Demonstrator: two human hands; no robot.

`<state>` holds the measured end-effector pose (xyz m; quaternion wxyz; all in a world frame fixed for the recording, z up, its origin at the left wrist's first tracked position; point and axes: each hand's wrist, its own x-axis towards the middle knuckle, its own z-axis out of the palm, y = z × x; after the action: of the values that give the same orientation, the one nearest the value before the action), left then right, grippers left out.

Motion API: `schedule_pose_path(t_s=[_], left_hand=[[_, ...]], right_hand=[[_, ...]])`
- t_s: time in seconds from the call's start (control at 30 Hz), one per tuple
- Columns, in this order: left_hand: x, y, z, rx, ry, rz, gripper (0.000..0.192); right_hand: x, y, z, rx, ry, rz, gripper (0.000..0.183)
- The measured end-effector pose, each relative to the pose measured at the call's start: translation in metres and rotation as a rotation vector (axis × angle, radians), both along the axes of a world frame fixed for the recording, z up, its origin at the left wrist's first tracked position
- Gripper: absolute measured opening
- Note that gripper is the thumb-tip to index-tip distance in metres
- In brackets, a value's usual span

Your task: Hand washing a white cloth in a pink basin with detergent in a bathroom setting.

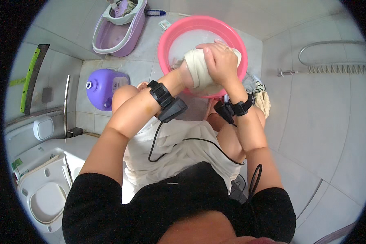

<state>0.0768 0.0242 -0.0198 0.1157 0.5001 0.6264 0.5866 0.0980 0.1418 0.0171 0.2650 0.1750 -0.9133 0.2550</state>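
A cream-coloured wet cloth (198,68) is bunched over a pink plastic basin (163,39) of cloudy, soapy water. My left hand (186,74) is mostly wrapped and hidden by the cloth; only its wrist side shows, and its fingers are out of sight. My right hand (221,62), with a ring on one finger, presses over the cloth from the right, fingers curled around it. More fabric lies partly in the water beneath my left hand. Both wrists carry black straps with small black devices and cables.
Left of the basin are a purple jug (100,88) and a purple-and-white mop bucket (125,50). A blue brush (156,12) and a small packet (164,24) lie near the wall. Clothes (262,102) are piled right of the basin. A toilet (47,201) stands lower left.
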Motion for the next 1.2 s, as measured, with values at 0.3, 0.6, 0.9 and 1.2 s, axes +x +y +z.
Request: schedule_pose_path(t_s=[0.3, 0.6, 0.9, 1.2], left_hand=[[-0.003, 0.006, 0.004, 0.095, -0.23, -0.108, 0.021], [-0.02, 0.003, -0.014, 0.335, -1.398, -0.21, 0.026], [-0.049, 0.01, -0.02, 0.122, -1.298, -0.271, 0.021], [-0.023, 0.009, -0.003, 0.115, -1.332, -0.223, 0.019]], right_hand=[[-0.014, 0.039, -0.007, -0.233, -0.483, -0.142, 0.035], [-0.016, 0.065, 0.0, -0.75, -1.051, 0.022, 0.034], [0.008, 0.024, -0.006, -1.157, -0.898, 0.054, 0.043], [0.008, -0.009, -0.026, -1.441, -0.416, 0.074, 0.049]])
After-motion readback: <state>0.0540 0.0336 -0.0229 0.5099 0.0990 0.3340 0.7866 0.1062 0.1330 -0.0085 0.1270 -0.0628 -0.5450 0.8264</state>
